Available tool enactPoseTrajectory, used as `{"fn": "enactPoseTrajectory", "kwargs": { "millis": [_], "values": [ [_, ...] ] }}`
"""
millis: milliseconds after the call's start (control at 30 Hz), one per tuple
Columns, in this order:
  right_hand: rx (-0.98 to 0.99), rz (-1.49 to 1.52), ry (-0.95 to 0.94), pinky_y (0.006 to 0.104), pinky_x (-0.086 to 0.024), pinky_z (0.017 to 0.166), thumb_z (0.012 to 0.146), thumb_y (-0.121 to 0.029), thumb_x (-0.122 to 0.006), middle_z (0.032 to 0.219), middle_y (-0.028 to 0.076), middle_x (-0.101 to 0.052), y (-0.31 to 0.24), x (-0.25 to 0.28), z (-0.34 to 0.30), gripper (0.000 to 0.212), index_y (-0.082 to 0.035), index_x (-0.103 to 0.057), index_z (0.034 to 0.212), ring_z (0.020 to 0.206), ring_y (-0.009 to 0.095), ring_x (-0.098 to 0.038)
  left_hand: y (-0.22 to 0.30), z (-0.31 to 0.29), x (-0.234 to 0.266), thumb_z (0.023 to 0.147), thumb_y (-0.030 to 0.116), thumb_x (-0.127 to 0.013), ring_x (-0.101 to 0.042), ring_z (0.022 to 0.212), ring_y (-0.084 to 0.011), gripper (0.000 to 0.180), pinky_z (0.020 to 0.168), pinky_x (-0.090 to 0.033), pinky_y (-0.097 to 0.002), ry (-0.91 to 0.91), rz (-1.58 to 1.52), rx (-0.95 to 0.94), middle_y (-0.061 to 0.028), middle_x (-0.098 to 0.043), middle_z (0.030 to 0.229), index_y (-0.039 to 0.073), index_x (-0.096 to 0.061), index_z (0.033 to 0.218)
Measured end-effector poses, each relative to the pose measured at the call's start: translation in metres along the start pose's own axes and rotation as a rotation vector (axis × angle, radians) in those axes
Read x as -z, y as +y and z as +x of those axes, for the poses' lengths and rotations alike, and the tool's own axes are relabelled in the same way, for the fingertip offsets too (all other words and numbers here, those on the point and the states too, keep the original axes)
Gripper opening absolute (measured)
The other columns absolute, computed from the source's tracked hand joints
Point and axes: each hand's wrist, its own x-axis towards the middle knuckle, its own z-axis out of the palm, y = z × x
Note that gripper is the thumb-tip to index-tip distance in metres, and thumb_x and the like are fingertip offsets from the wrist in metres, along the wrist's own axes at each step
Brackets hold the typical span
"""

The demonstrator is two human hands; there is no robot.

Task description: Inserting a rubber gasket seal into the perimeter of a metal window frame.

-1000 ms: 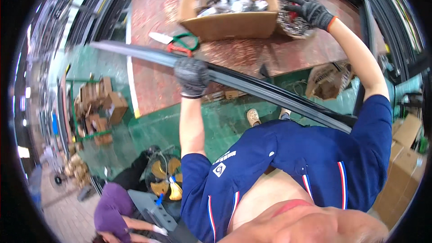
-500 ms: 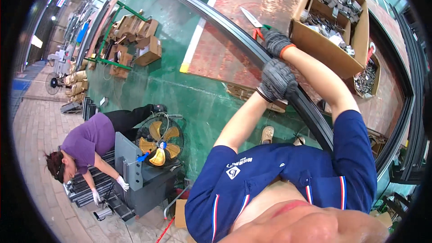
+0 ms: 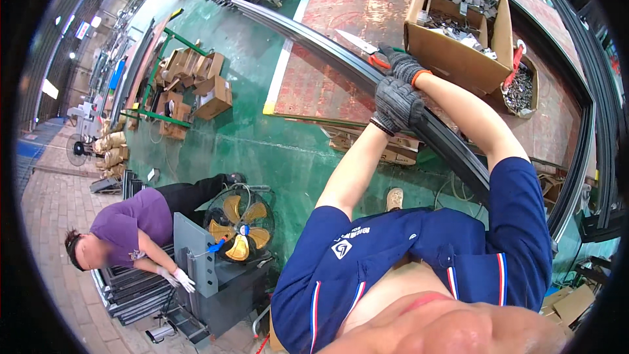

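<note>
My left hand (image 3: 398,101), in a dark grey knit glove, is closed over a long black metal profile (image 3: 321,42) that runs diagonally past my body. Just beyond it, my gloved right hand (image 3: 405,67), with an orange cuff, curls at the profile's far side. At its fingers are the orange handles of scissors (image 3: 357,41), whose silver blades point away to the upper left, over the table. The fingers partly hide the handles, and some dark green shows beside them.
The profile crosses a worn reddish table (image 3: 314,85). Beyond my right hand stands a cardboard box (image 3: 452,52) of metal brackets, beside a smaller box (image 3: 527,108) of small parts. On the left, a co-worker in purple (image 3: 124,223) bends by a grey machine (image 3: 193,249) and a fan (image 3: 239,226).
My view has shifted, so the boxes sit farther left. The scissors lie at a flatter angle beside my right hand. The co-worker's gloved hands have come together near the machine.
</note>
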Motion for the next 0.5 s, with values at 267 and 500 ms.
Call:
{"fn": "enactPoseTrajectory", "kwargs": {
  "millis": [267,500],
  "values": [
    [-0.055,0.263,0.078,0.0388,-0.047,0.072,0.067,-0.038,-0.070,0.092,0.015,-0.065,0.034,-0.009,-0.041,0.041,-0.015,-0.064,0.099,0.082,0.032,-0.062,0.004,0.007,-0.004,0.063,0.023,-0.058,-0.050,0.051,-0.0259,0.016,0.049,-0.038,-0.0390,-0.119,0.130,0.053,-0.0080,-0.049,0.054,0.014,-0.048,0.053],
    [0.070,-0.303,0.206,0.0438,-0.048,0.064,0.077,-0.027,-0.053,0.077,0.016,-0.065,0.030,0.075,-0.203,0.024,-0.011,-0.063,0.092,0.072,0.035,-0.062,-0.027,-0.036,-0.012,0.062,0.023,-0.056,-0.046,0.046,-0.0259,0.017,0.049,-0.039,-0.0402,-0.147,0.272,-0.067,-0.0044,-0.047,0.049,0.017,-0.046,0.049]
  ]
}}
